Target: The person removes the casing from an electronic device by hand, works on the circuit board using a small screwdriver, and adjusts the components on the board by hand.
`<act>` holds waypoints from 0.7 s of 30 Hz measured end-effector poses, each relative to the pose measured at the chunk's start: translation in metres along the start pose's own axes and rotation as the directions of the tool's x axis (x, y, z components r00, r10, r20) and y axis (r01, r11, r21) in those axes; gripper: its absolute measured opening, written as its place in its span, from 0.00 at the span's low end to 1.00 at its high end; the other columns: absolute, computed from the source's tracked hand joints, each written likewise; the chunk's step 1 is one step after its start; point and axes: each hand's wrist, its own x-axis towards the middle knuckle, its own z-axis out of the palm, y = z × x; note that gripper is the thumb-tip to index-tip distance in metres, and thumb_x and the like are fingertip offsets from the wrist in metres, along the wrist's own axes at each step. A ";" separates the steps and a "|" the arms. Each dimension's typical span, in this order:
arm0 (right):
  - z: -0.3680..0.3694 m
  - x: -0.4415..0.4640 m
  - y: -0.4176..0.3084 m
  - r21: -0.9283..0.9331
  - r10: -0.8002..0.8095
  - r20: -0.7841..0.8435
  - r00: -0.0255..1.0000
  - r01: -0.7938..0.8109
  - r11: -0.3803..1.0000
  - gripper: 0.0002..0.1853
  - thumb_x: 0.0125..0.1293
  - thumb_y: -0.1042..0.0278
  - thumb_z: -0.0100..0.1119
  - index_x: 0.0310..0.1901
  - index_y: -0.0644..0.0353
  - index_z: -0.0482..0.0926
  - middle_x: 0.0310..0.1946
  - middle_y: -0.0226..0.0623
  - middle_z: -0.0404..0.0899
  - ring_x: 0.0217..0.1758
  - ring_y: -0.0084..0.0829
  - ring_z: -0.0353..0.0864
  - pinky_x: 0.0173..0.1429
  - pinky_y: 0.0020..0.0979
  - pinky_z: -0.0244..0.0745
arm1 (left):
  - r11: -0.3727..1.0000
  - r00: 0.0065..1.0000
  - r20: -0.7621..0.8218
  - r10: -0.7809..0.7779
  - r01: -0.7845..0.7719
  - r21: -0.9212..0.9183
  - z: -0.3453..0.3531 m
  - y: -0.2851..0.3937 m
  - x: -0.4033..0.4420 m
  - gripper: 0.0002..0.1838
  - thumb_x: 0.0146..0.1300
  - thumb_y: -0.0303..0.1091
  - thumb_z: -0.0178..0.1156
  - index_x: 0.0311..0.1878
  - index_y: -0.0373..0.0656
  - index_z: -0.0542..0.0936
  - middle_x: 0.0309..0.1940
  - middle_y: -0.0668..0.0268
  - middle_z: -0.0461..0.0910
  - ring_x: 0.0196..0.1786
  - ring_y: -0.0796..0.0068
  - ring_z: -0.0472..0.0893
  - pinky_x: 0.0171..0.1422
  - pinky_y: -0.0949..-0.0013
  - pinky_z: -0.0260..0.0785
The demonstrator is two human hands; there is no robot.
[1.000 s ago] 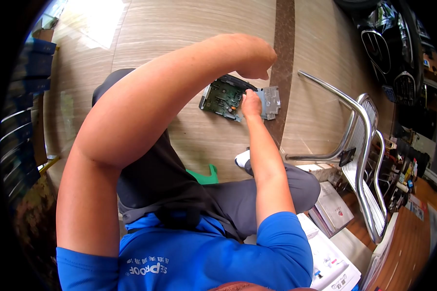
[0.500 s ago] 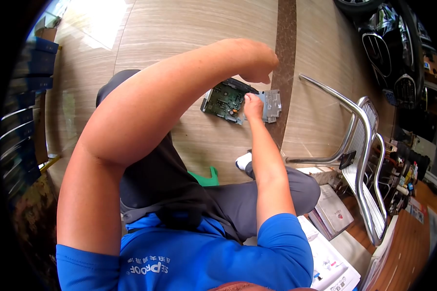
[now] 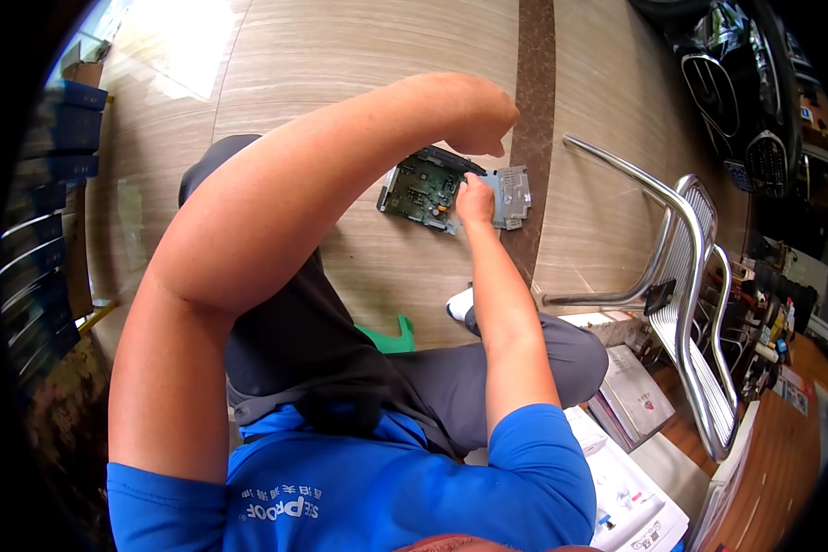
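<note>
On the tiled floor [image 3: 368,55], past the person's folded legs, I can see the green circuit board [image 3: 419,191] lying flat in its metal frame. Along its far side goes a black strip [image 3: 443,156], and to the right is a grey metal plate [image 3: 515,195] with cut openings. Right hand [image 3: 476,201] is placed where board and plate come near each other, and it covers part of both. Its fingers are curled, but from my distant place I cannot tell if they grip something. Left hand [image 3: 483,115] bends down just beyond the black strip; its fingers are mostly hidden, so I cannot say whether it is open or closed. Nearer to the body I notice a white shoe [image 3: 460,304] and a green plastic piece [image 3: 396,338]. At the right side stands a metal chair [image 3: 695,276], with books [image 3: 631,397] near it.
</note>
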 end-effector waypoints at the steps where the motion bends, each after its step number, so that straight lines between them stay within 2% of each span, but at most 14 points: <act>1: 0.005 0.000 0.004 0.001 0.000 0.000 1.000 0.000 1.000 0.11 0.62 0.69 0.61 0.45 0.58 0.83 0.36 0.53 0.83 0.43 0.51 0.83 0.49 0.46 0.77 | 1.000 1.000 0.000 0.000 0.000 0.001 0.000 0.000 0.000 0.27 0.63 0.41 0.62 0.64 0.41 0.74 0.51 0.52 0.82 0.57 0.51 0.79 0.62 0.54 0.71; 3: 0.013 0.000 0.012 0.097 -0.030 -0.044 0.999 0.034 0.995 0.13 0.59 0.72 0.58 0.46 0.57 0.83 0.36 0.53 0.83 0.43 0.52 0.83 0.50 0.45 0.77 | 1.000 1.000 0.000 0.008 -0.008 0.010 -0.001 0.001 -0.001 0.28 0.63 0.41 0.62 0.64 0.41 0.74 0.51 0.51 0.82 0.56 0.51 0.80 0.61 0.54 0.72; 8: 0.026 0.001 0.023 0.170 -0.039 -0.092 0.995 0.054 0.984 0.15 0.58 0.72 0.56 0.47 0.59 0.82 0.37 0.52 0.84 0.43 0.53 0.83 0.50 0.44 0.78 | 0.998 0.998 -0.021 0.056 -0.056 -0.010 0.003 -0.005 0.002 0.28 0.60 0.44 0.63 0.62 0.40 0.75 0.48 0.50 0.83 0.53 0.49 0.81 0.57 0.54 0.74; 9: 0.025 0.002 0.021 0.204 0.000 -0.023 1.000 0.005 0.979 0.14 0.59 0.68 0.59 0.47 0.59 0.82 0.37 0.52 0.84 0.43 0.53 0.83 0.49 0.44 0.77 | 0.998 0.998 -0.022 0.053 -0.054 -0.031 0.006 -0.009 0.007 0.28 0.59 0.45 0.63 0.61 0.40 0.76 0.47 0.49 0.83 0.52 0.49 0.82 0.57 0.54 0.74; 11: 0.031 0.002 0.024 0.223 -0.019 -0.048 0.999 0.029 0.974 0.16 0.64 0.56 0.63 0.45 0.59 0.82 0.36 0.53 0.83 0.42 0.54 0.83 0.47 0.45 0.77 | 0.997 0.998 -0.046 0.044 -0.047 -0.053 0.009 -0.011 0.007 0.29 0.57 0.46 0.64 0.59 0.40 0.77 0.45 0.48 0.83 0.50 0.48 0.82 0.55 0.53 0.75; 13: 0.030 0.002 0.022 0.236 -0.020 -0.043 0.999 0.029 0.971 0.12 0.68 0.58 0.58 0.40 0.58 0.82 0.36 0.53 0.82 0.41 0.57 0.81 0.44 0.48 0.76 | 0.995 0.993 -0.087 0.082 -0.086 -0.045 0.013 -0.012 0.007 0.29 0.56 0.46 0.64 0.58 0.40 0.77 0.43 0.47 0.83 0.49 0.47 0.82 0.54 0.52 0.75; 15: 0.022 0.001 0.014 0.182 0.017 -0.003 1.000 -0.016 0.983 0.10 0.68 0.60 0.57 0.39 0.57 0.82 0.35 0.53 0.82 0.41 0.57 0.81 0.44 0.48 0.76 | 0.995 0.990 -0.105 0.092 -0.096 -0.031 0.013 -0.012 0.005 0.28 0.56 0.46 0.64 0.56 0.39 0.78 0.43 0.47 0.83 0.49 0.48 0.82 0.54 0.52 0.75; 17: 0.022 0.002 0.011 0.197 0.064 -0.040 0.997 -0.055 0.979 0.11 0.65 0.59 0.61 0.37 0.60 0.82 0.34 0.52 0.83 0.41 0.55 0.82 0.46 0.49 0.76 | 0.995 0.989 -0.121 0.079 -0.085 -0.046 0.013 -0.011 0.003 0.26 0.57 0.45 0.64 0.55 0.39 0.78 0.43 0.47 0.84 0.50 0.48 0.82 0.54 0.52 0.75; 18: 0.015 0.001 0.001 0.155 0.150 -0.064 0.987 -0.139 0.978 0.13 0.64 0.58 0.63 0.35 0.61 0.81 0.34 0.53 0.83 0.41 0.56 0.82 0.47 0.49 0.76 | 0.995 0.991 -0.112 0.075 -0.081 -0.050 0.015 -0.012 0.004 0.25 0.58 0.44 0.63 0.55 0.39 0.77 0.43 0.48 0.83 0.50 0.47 0.82 0.55 0.52 0.74; 21: -0.006 -0.001 -0.013 -0.063 0.255 0.071 0.964 -0.251 0.966 0.19 0.65 0.51 0.62 0.36 0.62 0.81 0.35 0.53 0.83 0.42 0.55 0.83 0.46 0.50 0.77 | 0.995 0.994 -0.080 0.070 -0.075 -0.060 0.009 -0.009 -0.001 0.25 0.59 0.43 0.62 0.57 0.39 0.77 0.43 0.48 0.83 0.51 0.47 0.81 0.55 0.52 0.74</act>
